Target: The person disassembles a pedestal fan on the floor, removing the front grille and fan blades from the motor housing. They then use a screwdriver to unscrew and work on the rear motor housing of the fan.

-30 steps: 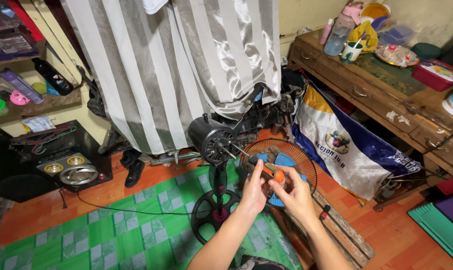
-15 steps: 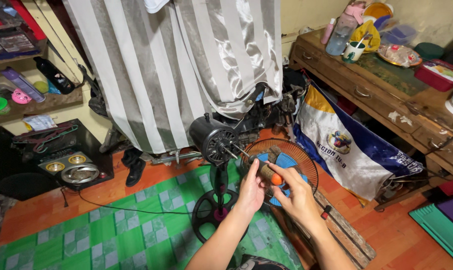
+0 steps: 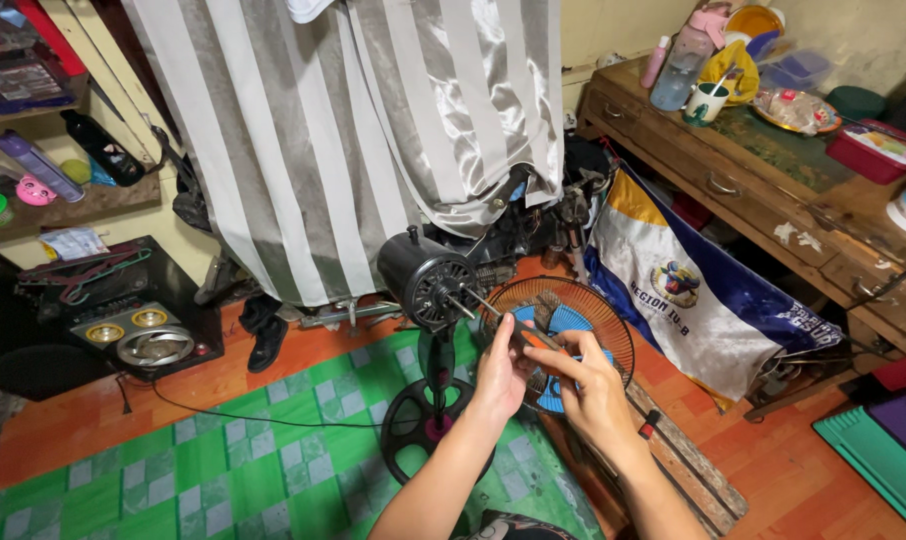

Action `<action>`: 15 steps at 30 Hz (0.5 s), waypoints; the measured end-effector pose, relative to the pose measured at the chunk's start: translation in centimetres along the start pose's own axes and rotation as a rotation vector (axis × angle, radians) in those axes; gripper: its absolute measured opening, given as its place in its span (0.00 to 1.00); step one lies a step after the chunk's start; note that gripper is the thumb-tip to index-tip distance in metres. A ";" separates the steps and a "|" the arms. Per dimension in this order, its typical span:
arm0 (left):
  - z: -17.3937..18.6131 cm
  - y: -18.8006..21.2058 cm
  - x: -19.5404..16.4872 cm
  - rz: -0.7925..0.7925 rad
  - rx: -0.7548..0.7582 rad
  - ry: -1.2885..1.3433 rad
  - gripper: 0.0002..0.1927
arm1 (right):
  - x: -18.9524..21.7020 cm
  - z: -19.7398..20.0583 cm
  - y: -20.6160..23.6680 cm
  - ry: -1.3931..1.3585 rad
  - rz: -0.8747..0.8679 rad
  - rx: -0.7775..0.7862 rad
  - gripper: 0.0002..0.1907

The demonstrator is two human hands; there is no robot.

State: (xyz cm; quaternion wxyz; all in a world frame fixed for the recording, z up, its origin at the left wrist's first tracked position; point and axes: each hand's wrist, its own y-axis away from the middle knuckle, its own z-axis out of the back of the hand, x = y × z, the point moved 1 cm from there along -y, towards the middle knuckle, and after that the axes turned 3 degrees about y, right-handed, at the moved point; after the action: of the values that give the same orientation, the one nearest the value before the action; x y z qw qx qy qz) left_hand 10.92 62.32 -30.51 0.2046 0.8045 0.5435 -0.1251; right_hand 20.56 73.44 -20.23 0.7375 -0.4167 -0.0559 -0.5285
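Two hands, left hand [image 3: 501, 372] and right hand [image 3: 590, 385], grip an orange-handled screwdriver [image 3: 526, 338] before the fan motor [image 3: 425, 280], wire guard [image 3: 583, 320] behind.

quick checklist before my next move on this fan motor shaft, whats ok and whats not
1. Both hands at the work: ok. Left hand and right hand meet just past the tip of the thin metal shaft.
2. Orange-tipped tool gripped: ok, pinched between the two hands; exact hold cannot tell.
3. Black ribbed motor housing upright on its stand: ok, round black base flat on the green checked mat.
4. Blade off the shaft: ok, shaft is bare.
5. Round wire guard clear of hands: not ok, directly behind them.
6. Black power cord unplugged: cannot tell.
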 end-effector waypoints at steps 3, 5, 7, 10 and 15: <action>-0.2 -0.1 0.2 0.003 -0.019 0.010 0.19 | -0.8 -0.4 0.2 -0.123 -0.060 0.019 0.31; -0.3 0.0 0.4 -0.005 -0.021 0.012 0.19 | -1.5 -0.3 0.5 -0.171 -0.033 -0.006 0.31; -0.4 0.1 0.6 -0.003 -0.044 0.004 0.19 | -2.5 -0.1 1.0 -0.161 0.087 -0.078 0.32; -0.3 0.0 0.7 0.020 -0.067 0.018 0.19 | -4.8 0.0 1.7 -0.318 -0.042 -0.090 0.28; -0.3 -0.4 0.7 0.024 -0.043 0.019 0.21 | -7.4 -2.7 2.4 -0.523 -0.357 -0.094 0.17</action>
State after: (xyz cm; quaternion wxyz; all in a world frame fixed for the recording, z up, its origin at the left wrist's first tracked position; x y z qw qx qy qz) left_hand 10.85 63.20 -30.60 0.2179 0.8076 0.5382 -0.1033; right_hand 18.41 77.30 -27.18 0.5736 -0.5557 -0.2912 -0.5266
